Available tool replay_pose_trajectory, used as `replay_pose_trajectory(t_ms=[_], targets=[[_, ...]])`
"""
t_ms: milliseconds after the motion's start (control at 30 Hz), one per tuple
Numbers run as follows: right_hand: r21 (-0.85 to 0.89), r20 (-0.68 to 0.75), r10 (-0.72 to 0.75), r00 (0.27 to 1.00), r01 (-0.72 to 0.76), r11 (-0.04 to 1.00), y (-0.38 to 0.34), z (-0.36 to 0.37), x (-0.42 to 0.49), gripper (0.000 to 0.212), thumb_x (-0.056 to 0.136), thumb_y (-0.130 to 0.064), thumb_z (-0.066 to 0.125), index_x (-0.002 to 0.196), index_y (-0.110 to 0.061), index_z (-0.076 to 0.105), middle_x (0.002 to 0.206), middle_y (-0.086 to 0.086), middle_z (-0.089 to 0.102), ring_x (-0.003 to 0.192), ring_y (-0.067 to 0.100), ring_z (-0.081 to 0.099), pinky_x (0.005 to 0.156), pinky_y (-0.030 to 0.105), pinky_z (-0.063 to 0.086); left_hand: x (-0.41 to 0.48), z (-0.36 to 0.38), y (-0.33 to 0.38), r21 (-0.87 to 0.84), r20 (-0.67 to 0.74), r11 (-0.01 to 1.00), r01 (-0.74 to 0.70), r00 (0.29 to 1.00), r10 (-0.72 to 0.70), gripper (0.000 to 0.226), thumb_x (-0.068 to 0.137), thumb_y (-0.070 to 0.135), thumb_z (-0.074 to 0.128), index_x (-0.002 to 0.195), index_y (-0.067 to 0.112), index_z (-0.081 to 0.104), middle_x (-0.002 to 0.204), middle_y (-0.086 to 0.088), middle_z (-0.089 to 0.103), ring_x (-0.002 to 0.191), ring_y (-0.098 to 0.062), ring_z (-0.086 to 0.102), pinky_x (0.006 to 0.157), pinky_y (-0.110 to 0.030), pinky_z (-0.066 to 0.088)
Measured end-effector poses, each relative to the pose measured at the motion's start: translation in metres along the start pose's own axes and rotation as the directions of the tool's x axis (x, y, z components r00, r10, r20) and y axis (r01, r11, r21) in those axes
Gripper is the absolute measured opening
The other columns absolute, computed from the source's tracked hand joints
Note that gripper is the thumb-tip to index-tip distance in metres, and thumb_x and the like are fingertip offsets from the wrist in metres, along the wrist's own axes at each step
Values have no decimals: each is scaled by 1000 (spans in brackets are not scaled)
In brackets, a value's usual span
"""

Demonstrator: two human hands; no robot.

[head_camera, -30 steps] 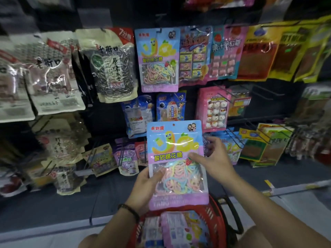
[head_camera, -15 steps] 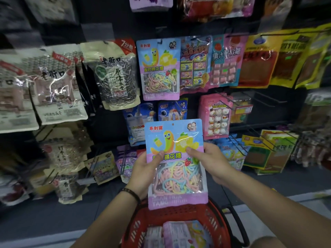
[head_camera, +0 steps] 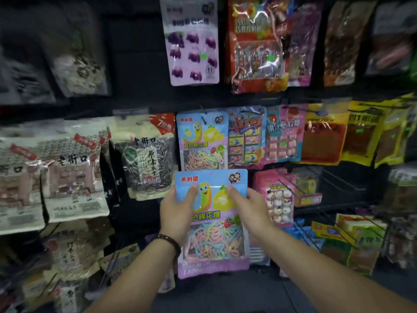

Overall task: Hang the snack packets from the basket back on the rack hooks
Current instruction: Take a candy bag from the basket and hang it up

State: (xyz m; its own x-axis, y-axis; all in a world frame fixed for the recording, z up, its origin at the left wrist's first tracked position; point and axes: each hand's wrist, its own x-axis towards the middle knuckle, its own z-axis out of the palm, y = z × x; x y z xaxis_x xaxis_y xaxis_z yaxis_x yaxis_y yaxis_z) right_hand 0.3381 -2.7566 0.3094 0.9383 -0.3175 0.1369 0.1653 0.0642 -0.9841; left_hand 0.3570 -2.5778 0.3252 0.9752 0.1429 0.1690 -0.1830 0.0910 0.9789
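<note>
a tall dark rack (head_camera: 140, 64) fills the view, hung with rows of snack packets on wire hooks. at the left hang big pale sunflower-seed bags (head_camera: 74, 177), and just right of them a seed bag with a clear window (head_camera: 146, 159). along the right side of the middle row are yellow packets (head_camera: 325, 136) with brown contents. in the top row a red foil packet (head_camera: 257, 48) hangs beside a pale purple gummy packet (head_camera: 194, 41); both are blurred.

the task's packet, a blue and lilac candy packet (head_camera: 212, 222) with a yellow cartoon worm and pastel strings behind a window, is held upright in front of the rack's middle, off any hook. its top edge overlaps the bottom of a matching packet (head_camera: 203, 141) that hangs on a hook directly above. to its right, partly behind the right wrist, is a pink snowman packet (head_camera: 277, 199), and further right are bare wire hooks (head_camera: 338, 179).

the left hand (head_camera: 178, 211) grips the held packet's left edge, thumb (head_camera: 192, 194) pressed on the front and fingers curled behind. the right hand (head_camera: 250, 211) grips the right edge the same way, thumb (head_camera: 233, 193) on the front near the worm picture. both hands hold it high up, close under the top band. a dark bead bracelet (head_camera: 169, 240) circles the left wrist. a small hang hole (head_camera: 211, 174) shows at the packet's top centre, below the hanging packet's window.
</note>
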Motion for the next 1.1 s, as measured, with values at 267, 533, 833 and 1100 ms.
replay_pose_trajectory(t_ms=[267, 533, 833, 1100], targets=[[-36, -121, -68, 990, 64, 997, -66, 35, 78, 54, 75, -65, 83, 87, -12, 80, 88, 8, 82, 85, 33, 79, 79, 58, 64, 64, 27, 58, -46, -56, 991, -127, 991, 124, 26, 106, 45, 62, 108, 25, 78, 101, 0, 84, 96, -31, 80, 90, -60, 63], [-73, -256, -147, 956, 133, 989, -88, 51, 109, 52, 81, -60, 84, 72, -11, 67, 70, 6, 71, 67, 30, 69, 68, 46, 56, 95, 42, 77, -98, -106, 982, -159, 983, 148, 27, 105, 46, 63, 106, 24, 78, 99, 1, 84, 95, -26, 81, 94, -56, 63], [-146, -303, -105, 947, 63, 987, -92, 54, 121, 48, 78, -63, 83, 77, -15, 74, 73, 0, 75, 71, 27, 73, 68, 42, 59, 119, 49, 67, -94, -158, 985, -145, 979, 129, 23, 104, 44, 66, 91, 30, 81, 97, -7, 83, 94, -33, 80, 89, -57, 64], [-389, -181, -109, 977, 31, 921, -90, 54, 161, 46, 105, -57, 53, 94, -14, 64, 85, 4, 67, 79, 29, 65, 69, 39, 49, 172, 58, 67, 70, -108, 994, 82, 991, -74, 63, 104, 63, 47, 138, 11, 57, 127, -5, 62, 114, -30, 59, 105, -42, 47]])
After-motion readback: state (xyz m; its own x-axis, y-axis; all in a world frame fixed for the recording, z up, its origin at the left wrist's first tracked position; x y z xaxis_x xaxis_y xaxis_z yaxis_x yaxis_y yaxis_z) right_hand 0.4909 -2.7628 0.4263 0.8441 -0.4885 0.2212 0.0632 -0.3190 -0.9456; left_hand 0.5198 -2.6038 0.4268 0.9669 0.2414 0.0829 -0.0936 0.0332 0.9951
